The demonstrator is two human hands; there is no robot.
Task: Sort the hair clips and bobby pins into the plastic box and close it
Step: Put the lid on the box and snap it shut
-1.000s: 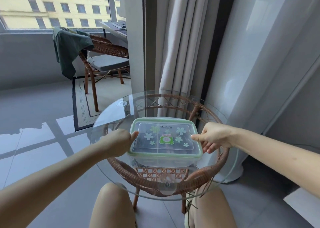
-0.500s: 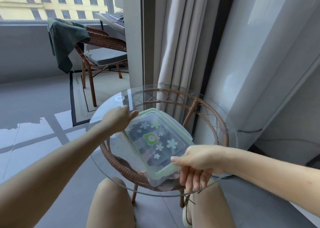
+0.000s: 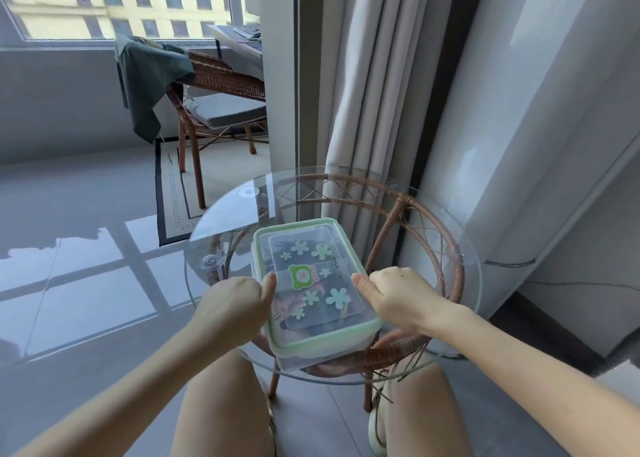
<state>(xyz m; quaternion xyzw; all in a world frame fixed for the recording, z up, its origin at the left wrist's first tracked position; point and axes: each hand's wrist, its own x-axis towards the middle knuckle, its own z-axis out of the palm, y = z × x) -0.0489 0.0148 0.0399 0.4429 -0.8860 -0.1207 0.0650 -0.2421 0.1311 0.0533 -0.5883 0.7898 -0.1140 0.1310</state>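
My left hand (image 3: 239,304) and right hand (image 3: 398,295) clamp the box (image 3: 311,290) sides — lid (image 3: 294,238) on; next, press the latches down.

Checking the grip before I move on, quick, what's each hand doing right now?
Left hand: closed on the left side of the box, thumb on the lid.
Right hand: closed on the box's right side, thumb on the lid.

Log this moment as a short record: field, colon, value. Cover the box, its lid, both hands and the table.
box: clear plastic box on the round glass table, near its front edge
lid: green-rimmed lid with flower prints, on the box
contents: dark items dimly visible through the lid
left hand: left hand on the box's left side
right hand: right hand on its right side
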